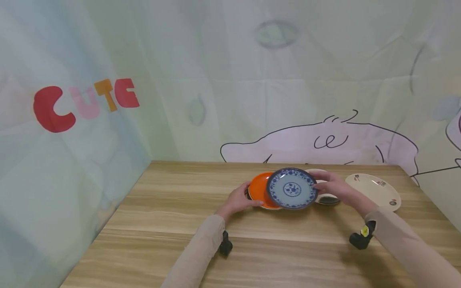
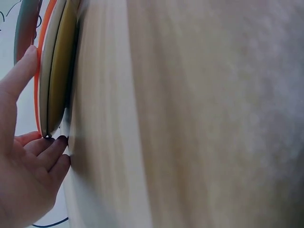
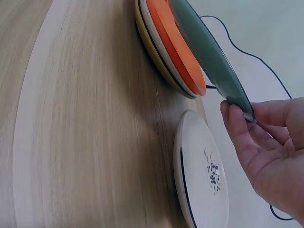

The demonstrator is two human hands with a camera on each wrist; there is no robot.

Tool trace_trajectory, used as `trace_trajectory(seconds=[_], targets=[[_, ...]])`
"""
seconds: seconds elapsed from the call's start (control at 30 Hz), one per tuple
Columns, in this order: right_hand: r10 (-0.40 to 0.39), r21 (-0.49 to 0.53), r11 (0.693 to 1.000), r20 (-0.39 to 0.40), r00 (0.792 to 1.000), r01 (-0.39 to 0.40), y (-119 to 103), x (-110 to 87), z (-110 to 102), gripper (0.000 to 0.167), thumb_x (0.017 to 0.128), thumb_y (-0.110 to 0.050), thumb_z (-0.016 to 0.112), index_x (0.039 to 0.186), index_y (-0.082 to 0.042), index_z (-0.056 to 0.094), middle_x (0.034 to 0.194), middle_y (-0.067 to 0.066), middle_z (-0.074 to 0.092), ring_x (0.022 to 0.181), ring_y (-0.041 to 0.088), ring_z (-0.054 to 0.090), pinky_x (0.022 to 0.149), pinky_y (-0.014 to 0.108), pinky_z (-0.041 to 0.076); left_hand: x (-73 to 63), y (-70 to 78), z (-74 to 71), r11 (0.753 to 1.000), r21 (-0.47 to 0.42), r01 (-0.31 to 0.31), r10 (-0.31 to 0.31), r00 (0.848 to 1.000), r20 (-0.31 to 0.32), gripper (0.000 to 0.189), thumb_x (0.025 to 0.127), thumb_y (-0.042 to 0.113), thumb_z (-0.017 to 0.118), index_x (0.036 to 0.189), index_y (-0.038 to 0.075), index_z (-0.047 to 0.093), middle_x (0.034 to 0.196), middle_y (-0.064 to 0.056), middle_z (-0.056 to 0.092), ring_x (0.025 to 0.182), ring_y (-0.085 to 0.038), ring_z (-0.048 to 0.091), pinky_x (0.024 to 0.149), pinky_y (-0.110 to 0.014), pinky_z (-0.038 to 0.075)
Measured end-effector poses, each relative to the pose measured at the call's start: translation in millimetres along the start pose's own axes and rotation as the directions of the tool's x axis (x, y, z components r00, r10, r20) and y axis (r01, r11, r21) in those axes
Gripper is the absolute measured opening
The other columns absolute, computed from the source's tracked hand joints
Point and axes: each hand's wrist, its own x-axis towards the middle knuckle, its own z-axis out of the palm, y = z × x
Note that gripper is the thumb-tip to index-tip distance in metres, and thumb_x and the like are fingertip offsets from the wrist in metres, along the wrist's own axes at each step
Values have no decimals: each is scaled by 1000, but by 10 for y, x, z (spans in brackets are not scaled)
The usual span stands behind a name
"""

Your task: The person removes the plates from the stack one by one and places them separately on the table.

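Observation:
My right hand [image 1: 335, 187] pinches the right rim of a blue-and-white floral plate [image 1: 292, 189], thumb on one face and fingertips on the other. This plate is tilted and overlaps an orange plate [image 1: 257, 190] in the head view; the right wrist view shows its far part close to the orange one, contact hidden. The orange plate tops a stack with a cream plate [image 2: 51, 66] and a yellowish dish [image 2: 61, 71] under it. My left hand [image 1: 237, 203] holds the stack's left side, its thumb at the orange rim and its fingers around the edge.
A white plate with a small dark flower pattern [image 3: 206, 175] lies right of the stack, partly behind my right hand in the head view. Farther right is a large cream oval plate [image 1: 374, 191]. The wooden table [image 1: 173, 200] meets a printed curtain [image 1: 180, 100] behind.

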Motion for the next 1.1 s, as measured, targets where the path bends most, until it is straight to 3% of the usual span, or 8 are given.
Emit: trace_trajectory(seconds=[0.43,0.67,0.87,1.1], targets=[[11,-95,995,76,997,-4,90,-219,-212,52,88,-18,56,137,-9,39,140,20,35,126,40,33,95,49,40,-33,23,-8,1000,12,19,-19,1000,4,86,68,42,77,137,7,37,138,-10,42,126,-26,38,105,-45,30],[2,-108,994,102,995,9,118,-313,-273,51,86,-18,58,134,-8,44,136,19,42,123,38,38,89,38,45,-6,29,-14,1000,17,15,-15,1000,-3,86,69,40,76,137,6,36,139,-11,41,127,-26,38,105,-42,31],[-21,-114,993,157,987,39,134,-366,-296,51,86,-16,59,132,-2,44,132,20,46,122,39,39,95,44,41,0,18,-7,1000,14,13,-13,1000,-1,87,69,41,76,137,5,36,139,-12,40,127,-26,38,104,-41,32],[5,-86,996,210,978,13,194,-437,-340,52,86,-13,59,133,2,41,133,24,43,120,38,41,85,29,49,0,26,-10,1000,14,20,-20,1000,-2,89,68,42,77,137,4,35,139,-12,40,127,-25,37,105,-40,32]])
